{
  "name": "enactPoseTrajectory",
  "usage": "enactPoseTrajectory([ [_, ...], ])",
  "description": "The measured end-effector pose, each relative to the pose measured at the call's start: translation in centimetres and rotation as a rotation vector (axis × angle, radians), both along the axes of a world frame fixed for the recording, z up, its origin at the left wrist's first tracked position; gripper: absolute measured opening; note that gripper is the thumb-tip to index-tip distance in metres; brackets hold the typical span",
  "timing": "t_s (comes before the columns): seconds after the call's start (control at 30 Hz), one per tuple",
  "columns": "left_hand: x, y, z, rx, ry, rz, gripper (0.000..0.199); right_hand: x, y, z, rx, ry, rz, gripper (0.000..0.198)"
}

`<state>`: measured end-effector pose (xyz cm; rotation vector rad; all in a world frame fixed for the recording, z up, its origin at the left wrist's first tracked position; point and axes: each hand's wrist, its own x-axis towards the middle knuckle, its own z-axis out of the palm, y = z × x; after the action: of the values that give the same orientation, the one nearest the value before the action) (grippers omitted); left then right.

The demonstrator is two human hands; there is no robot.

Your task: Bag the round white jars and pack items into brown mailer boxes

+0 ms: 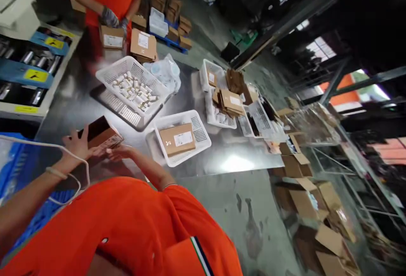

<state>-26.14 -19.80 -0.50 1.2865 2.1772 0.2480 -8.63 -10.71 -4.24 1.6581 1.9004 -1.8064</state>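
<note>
At the far left, a rack (36, 75) with blue strips and yellow labels is standing above a blue crate (23, 157). A white cable (47, 144) is running from the left edge across the left forearm and curling below the wrist. The left hand (78, 147) is clamping the left end of a brown box (106, 136), fingers spreading over its side. The box is tilting over the near left part of the metal table (234, 157), one side lying in dark shadow. The right hand (117, 152) is touching its near right corner, close to the left hand; whether it is gripping, I cannot tell.

Across the table, a co-worker in orange is bringing two gloved hands (111, 17) together behind a carton (112, 39). A basket (150, 80) is holding many small white parts (136, 92) and overlapping a dark tray (127, 115). A clear bag (168, 73) is lying just beside it. Nearer, a second basket (201, 134) is holding a labelled flat carton (177, 139). Farther right, more baskets (261, 117) are standing near one another, some carrying cartons. Open boxes (303, 204) are sitting beyond the table's right end.
</note>
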Motion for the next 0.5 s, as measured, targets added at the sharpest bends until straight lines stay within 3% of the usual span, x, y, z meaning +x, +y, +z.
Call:
enactPoseTrajectory([
  [0.07,1.6,-0.3,-0.3,0.030,0.142,-0.143,0.085,1.1,3.3,0.7,-0.057,-0.067,0.062,0.023],
  [0.13,3.4,-0.5,-1.0,0.057,0.185,-0.245,0.082,2.7,8.2,2.1,-0.008,-0.123,0.062,0.016],
  [0.2,4.5,-0.5,-1.8,0.052,0.209,-0.274,0.086,4.0,13.9,3.5,0.123,-0.166,0.016,0.002],
  [0.3,4.3,-0.2,-3.1,0.063,0.252,-0.293,0.091,4.2,21.1,4.3,0.366,-0.250,-0.090,0.015],
  [0.4,3.4,-0.3,-4.3,0.119,0.327,-0.326,0.090,3.0,25.3,3.9,0.490,-0.335,-0.135,0.014],
  [0.5,2.7,-0.7,-5.2,0.193,0.363,-0.361,0.089,2.3,27.4,3.3,0.531,-0.356,-0.175,0.015],
])
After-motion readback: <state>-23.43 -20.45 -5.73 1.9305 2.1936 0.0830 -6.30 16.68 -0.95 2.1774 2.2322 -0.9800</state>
